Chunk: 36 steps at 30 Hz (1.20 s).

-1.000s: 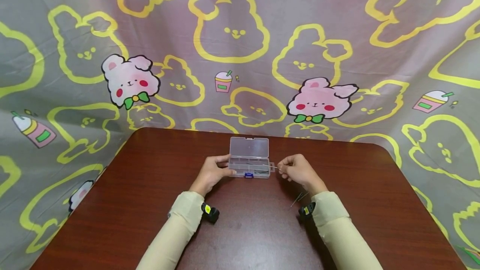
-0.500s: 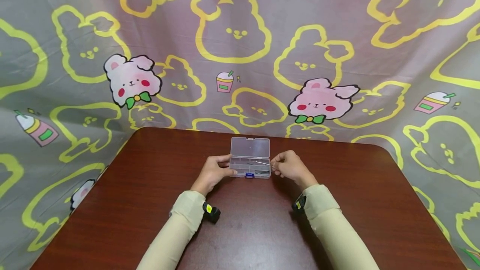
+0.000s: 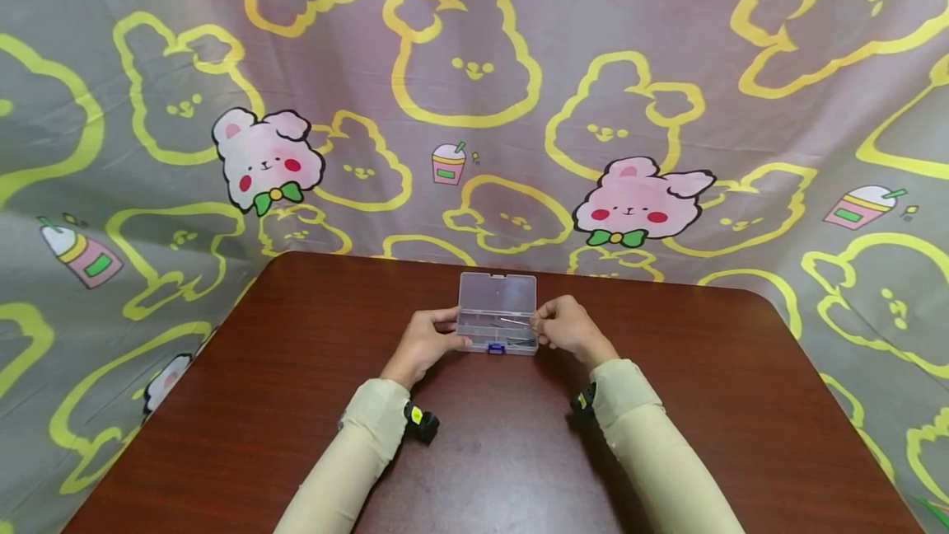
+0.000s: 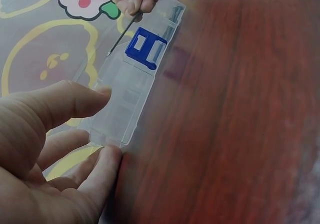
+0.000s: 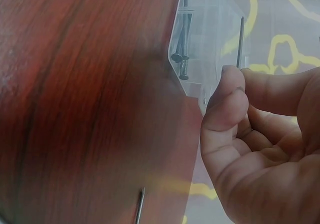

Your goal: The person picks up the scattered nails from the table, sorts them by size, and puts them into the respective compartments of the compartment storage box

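Note:
A clear plastic compartment box (image 3: 474,331) stands on the table with its lid (image 3: 497,293) raised at the back and a blue latch (image 4: 145,47) at the front. My left hand (image 3: 426,342) holds the box's left end, thumb in front and fingers behind. At the other end, the thumb and fingers of my right hand (image 3: 571,330) pinch a nail (image 5: 240,41). Its pointed end reaches left over the rear compartments, as the left wrist view also shows. Several dark nails (image 5: 182,38) lie inside the front right compartment.
A loose nail (image 5: 140,204) lies on the brown wooden table (image 3: 334,303), seen low in the right wrist view and hidden by the right arm in the head view. A patterned cloth (image 3: 474,213) hangs close behind the table.
My right hand has moved left with the nail, from beside the box to its right end. Nails on the table by the right wrist became hidden behind the arm. The left hand keeps its hold.

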Motion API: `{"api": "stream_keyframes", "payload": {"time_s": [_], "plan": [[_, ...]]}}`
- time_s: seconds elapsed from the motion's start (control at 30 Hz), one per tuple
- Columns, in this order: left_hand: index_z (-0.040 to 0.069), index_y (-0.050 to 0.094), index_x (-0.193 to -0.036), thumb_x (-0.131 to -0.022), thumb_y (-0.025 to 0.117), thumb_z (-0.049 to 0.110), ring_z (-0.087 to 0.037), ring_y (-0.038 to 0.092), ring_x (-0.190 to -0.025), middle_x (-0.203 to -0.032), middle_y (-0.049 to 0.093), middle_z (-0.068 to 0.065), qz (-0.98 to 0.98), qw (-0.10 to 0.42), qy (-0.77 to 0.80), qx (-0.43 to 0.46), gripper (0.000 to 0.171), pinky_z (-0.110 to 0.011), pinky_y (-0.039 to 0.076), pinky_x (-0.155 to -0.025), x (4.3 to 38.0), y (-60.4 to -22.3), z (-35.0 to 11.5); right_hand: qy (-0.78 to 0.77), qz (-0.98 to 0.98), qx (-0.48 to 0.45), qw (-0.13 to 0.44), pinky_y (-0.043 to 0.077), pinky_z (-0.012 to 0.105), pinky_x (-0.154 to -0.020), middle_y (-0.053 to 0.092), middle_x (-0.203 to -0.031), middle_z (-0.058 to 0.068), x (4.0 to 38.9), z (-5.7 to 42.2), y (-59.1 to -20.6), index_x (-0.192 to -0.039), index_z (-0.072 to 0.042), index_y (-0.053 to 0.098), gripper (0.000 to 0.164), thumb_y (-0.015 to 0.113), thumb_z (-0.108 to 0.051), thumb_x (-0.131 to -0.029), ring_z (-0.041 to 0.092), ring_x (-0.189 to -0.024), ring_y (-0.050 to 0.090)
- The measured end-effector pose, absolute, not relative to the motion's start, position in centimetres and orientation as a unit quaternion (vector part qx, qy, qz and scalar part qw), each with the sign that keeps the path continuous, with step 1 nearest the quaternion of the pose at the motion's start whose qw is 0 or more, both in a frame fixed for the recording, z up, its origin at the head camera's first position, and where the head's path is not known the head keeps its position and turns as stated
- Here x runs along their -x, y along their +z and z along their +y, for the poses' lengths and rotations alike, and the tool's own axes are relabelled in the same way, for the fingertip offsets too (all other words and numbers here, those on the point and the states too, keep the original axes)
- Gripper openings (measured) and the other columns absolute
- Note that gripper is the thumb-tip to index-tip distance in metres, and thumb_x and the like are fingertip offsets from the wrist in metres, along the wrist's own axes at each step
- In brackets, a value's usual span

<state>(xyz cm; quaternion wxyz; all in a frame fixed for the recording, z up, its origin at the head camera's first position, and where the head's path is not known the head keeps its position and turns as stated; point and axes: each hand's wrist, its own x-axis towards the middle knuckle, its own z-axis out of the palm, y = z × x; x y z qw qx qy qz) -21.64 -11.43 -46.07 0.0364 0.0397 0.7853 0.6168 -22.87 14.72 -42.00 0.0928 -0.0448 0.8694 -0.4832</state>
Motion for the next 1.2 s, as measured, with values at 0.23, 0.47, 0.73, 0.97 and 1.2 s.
{"api": "stream_keyframes", "payload": {"time_s": [0.23, 0.47, 0.73, 0.97, 1.2], "plan": [[0.001, 0.064, -0.135, -0.074, 0.085, -0.004, -0.031, 0.061, -0.114, -0.126, 0.066, -0.017, 0.787, 0.035, 0.615, -0.036, 0.065, -0.030, 0.056, -0.076, 21.6, -46.1, -11.4, -0.473, 0.875, 0.033, 0.097, 0.051, 0.032, -0.056, 0.065, -0.076, 0.010, 23.2, 14.6, -42.1, -0.085, 0.005, 0.072, 0.016, 0.064, -0.003, -0.095, 0.020, -0.064, 0.058], [0.002, 0.063, -0.135, -0.075, 0.086, -0.004, -0.033, 0.061, -0.116, -0.128, 0.065, -0.018, 0.783, 0.038, 0.619, -0.038, 0.065, -0.031, 0.056, -0.078, 21.7, -46.2, -11.4, -0.462, 0.881, 0.036, 0.092, 0.047, 0.029, -0.053, 0.066, -0.074, 0.011, 23.3, 14.4, -41.8, -0.084, 0.004, 0.074, 0.015, 0.063, -0.001, -0.093, 0.018, -0.061, 0.056], [0.002, 0.064, -0.134, -0.074, 0.085, -0.005, -0.031, 0.061, -0.115, -0.125, 0.067, -0.016, 0.783, 0.034, 0.621, -0.030, 0.064, -0.029, 0.056, -0.078, 21.7, -46.1, -11.3, -0.410, 0.908, 0.066, 0.060, 0.042, 0.029, -0.055, 0.060, -0.067, 0.001, 23.5, 13.7, -41.7, -0.077, 0.001, 0.074, 0.016, 0.066, -0.004, -0.089, 0.016, -0.061, 0.051], [0.002, 0.063, -0.135, -0.075, 0.085, -0.004, -0.033, 0.061, -0.115, -0.127, 0.065, -0.019, 0.781, 0.039, 0.622, -0.032, 0.065, -0.030, 0.056, -0.078, 21.7, -46.3, -11.4, -0.397, 0.913, 0.072, 0.050, 0.024, 0.028, -0.046, 0.038, -0.048, -0.004, 23.7, 12.9, -41.7, -0.049, -0.012, 0.050, 0.038, 0.060, -0.001, -0.085, 0.012, -0.046, 0.031], [0.002, 0.063, -0.136, -0.075, 0.085, -0.004, -0.032, 0.060, -0.117, -0.130, 0.064, -0.018, 0.782, 0.040, 0.621, -0.033, 0.065, -0.030, 0.056, -0.078, 21.7, -46.2, -11.5, -0.396, 0.914, 0.069, 0.052, 0.027, 0.028, -0.047, 0.041, -0.047, -0.004, 23.9, 12.6, -41.6, -0.049, -0.011, 0.053, 0.038, 0.063, -0.002, -0.085, 0.012, -0.046, 0.034]]}}
